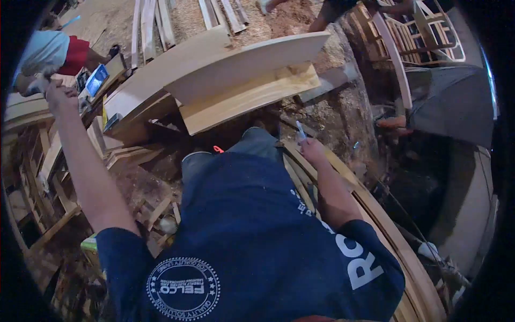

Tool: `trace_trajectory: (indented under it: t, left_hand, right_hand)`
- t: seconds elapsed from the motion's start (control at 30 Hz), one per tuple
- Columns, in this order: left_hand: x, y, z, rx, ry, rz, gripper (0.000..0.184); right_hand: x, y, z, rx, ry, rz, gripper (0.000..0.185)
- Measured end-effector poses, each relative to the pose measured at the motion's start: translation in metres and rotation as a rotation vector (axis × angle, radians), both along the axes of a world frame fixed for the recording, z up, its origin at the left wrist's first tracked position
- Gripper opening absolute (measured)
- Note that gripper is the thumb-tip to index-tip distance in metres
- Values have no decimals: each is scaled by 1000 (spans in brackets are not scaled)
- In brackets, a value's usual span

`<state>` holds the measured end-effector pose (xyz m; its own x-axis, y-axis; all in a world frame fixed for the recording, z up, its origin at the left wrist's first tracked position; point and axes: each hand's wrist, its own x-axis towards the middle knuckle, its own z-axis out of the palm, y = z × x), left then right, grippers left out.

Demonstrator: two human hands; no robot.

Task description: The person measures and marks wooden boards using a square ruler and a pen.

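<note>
My left hand (61,99) is stretched out to the far left with its fingers curled, beside a small grey object (38,84) that is too unclear to name. Closer to my body, my right hand (311,149) grips a thin, pale, pen-like object (300,129) that points up and away from me. Between the hands, a long pale board (247,67) lies at a slant against a yellowish board (247,99). A blue box (97,80) sits just right of my left hand.
A person in red shorts (74,56) is at the upper left. Another person's foot (392,122) shows at the right. Long curved wooden strips (386,236) run beside my right arm. Wood scraps (158,212) lie below my left arm, and a wooden frame (424,32) stands upper right.
</note>
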<state>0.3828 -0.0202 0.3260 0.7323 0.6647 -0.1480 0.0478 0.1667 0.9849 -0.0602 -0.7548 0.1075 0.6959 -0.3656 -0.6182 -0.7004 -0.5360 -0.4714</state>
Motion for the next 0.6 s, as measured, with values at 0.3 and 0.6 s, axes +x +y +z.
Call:
trace_trajectory:
  t: [0.3,0.6]
  left_hand:
    - [-34,44,17,0,28,-7,14]
    - [-155,-118,-240,1046,782,-1045,52]
  right_hand:
    - [-19,-8,-40,-73,142,0,33]
    - [7,12,-32,86,91,-7,33]
